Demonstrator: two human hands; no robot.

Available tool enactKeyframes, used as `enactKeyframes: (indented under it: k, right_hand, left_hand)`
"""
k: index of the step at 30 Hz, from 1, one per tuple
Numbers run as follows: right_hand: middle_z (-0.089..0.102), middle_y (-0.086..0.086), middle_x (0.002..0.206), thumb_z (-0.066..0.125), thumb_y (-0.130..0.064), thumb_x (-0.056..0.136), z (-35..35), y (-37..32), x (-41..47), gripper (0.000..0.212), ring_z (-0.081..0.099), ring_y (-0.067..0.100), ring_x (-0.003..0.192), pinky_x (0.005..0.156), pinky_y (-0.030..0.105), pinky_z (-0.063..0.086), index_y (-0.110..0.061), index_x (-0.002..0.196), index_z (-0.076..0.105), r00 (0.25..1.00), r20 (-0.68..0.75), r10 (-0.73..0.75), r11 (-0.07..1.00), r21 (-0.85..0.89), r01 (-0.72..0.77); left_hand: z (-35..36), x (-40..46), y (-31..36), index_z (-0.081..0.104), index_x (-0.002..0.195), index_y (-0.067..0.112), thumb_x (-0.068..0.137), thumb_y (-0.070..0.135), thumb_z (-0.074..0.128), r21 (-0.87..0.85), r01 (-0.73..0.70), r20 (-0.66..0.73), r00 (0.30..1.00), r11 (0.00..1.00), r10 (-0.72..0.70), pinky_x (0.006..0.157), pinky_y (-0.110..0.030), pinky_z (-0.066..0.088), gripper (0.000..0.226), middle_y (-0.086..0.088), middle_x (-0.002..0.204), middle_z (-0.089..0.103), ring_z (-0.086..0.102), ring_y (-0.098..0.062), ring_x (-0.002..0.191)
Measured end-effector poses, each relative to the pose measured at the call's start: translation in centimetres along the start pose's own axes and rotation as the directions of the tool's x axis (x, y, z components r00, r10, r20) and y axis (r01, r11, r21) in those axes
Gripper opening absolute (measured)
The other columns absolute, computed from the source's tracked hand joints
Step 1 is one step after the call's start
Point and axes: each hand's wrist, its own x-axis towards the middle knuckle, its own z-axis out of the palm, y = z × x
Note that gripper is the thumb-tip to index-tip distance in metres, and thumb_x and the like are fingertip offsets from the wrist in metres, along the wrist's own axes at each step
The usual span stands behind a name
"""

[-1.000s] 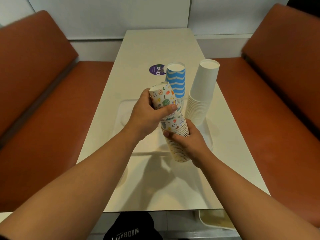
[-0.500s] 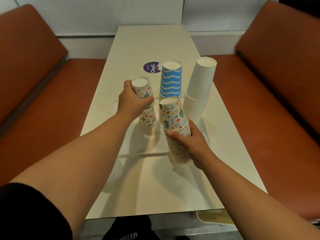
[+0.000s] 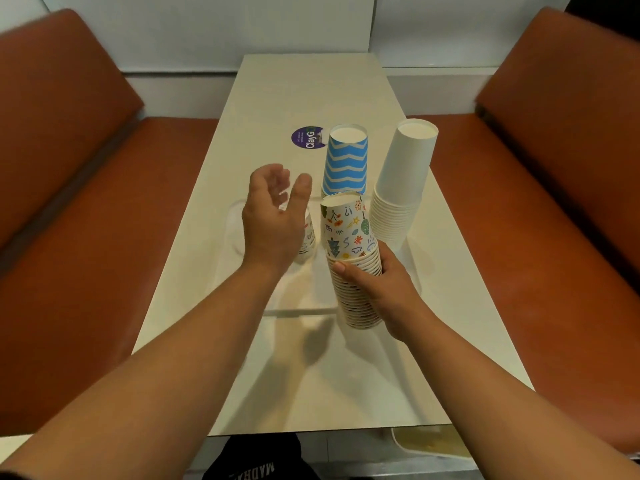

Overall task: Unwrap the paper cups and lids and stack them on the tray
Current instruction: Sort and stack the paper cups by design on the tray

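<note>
Above the glossy white counter (image 3: 311, 375), the right hand (image 3: 384, 289) grips a ribbed stack of doodle-printed paper cups (image 3: 349, 258), upside down and tilted. The left hand (image 3: 273, 220) hovers with fingers spread over a small printed cup (image 3: 306, 240) on the clear tray (image 3: 235, 220), beside blue zigzag cups (image 3: 346, 164) and plain white cups (image 3: 401, 188).

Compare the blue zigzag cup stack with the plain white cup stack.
The blue-and-white zigzag paper cup stack is patterned; the plain white paper cup stack is unprinted. The white stack reaches higher and shows many nested rims at its base; the blue stack's base is hidden behind the doodle-printed cup stack. Both stand upside down, untouched by either hand.
</note>
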Motion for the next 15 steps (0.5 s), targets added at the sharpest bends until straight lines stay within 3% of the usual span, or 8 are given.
enactKeyframes:
  k: [2, 4, 6, 15]
  right_hand:
    - [0.073, -0.009, 0.108, 0.086, -0.043, 0.062, 0.2, 0.0, 0.0, 0.067, 0.069, 0.010, 0.097, 0.079, 0.027, 0.053, -0.030, 0.122, 0.060, 1.000, 0.021, -0.008, 1.000, -0.004, 0.009]
    - [0.073, -0.009, 0.108, 0.086, -0.041, 0.065, 0.4, -0.2, 0.0, 0.064, 0.070, 0.009, 0.096, 0.079, 0.026, 0.053, -0.031, 0.122, 0.060, 0.999, 0.041, -0.017, 1.000, -0.012, 0.018]
    - [0.073, -0.010, 0.108, 0.086, -0.036, 0.069, 0.5, -0.3, -0.1, 0.059, 0.069, 0.007, 0.096, 0.080, 0.026, 0.053, -0.033, 0.122, 0.059, 0.998, 0.063, -0.026, 0.999, -0.042, 0.029]
    - [0.073, -0.014, 0.101, 0.086, -0.034, 0.070, 0.6, -0.6, -0.2, 0.055, 0.069, 0.001, 0.088, 0.076, 0.022, 0.051, -0.036, 0.118, 0.060, 0.996, 0.078, -0.041, 0.995, -0.083, 0.048]
  left_hand:
    - [0.1, -1.8, 0.6, 0.050, 0.121, 0.020, 0.087, 0.033, 0.072, -0.116, 0.141, 0.160, 0.980, 0.983, -0.122, 0.085, -0.022, 0.052, 0.043, 0.005, 0.109, 0.062, 0.062, -0.007, 0.097]
    - [0.1, -2.9, 0.5, 0.049, 0.127, 0.018, 0.072, 0.032, 0.083, -0.160, 0.290, 0.346, 0.912, 0.944, -0.221, 0.087, -0.029, 0.056, 0.065, 0.002, 0.113, 0.065, 0.066, -0.012, 0.101]
    - [0.0, -3.4, 0.1, 0.051, 0.126, 0.016, 0.067, 0.025, 0.087, -0.138, 0.324, 0.432, 0.870, 0.936, -0.238, 0.089, -0.039, 0.057, 0.069, -0.001, 0.114, 0.069, 0.069, -0.015, 0.104]
    - [-0.4, -3.3, 0.5, 0.055, 0.124, 0.013, 0.076, 0.015, 0.082, -0.172, 0.317, 0.376, 0.896, 0.933, -0.235, 0.090, -0.045, 0.057, 0.055, -0.003, 0.114, 0.070, 0.069, -0.018, 0.104]
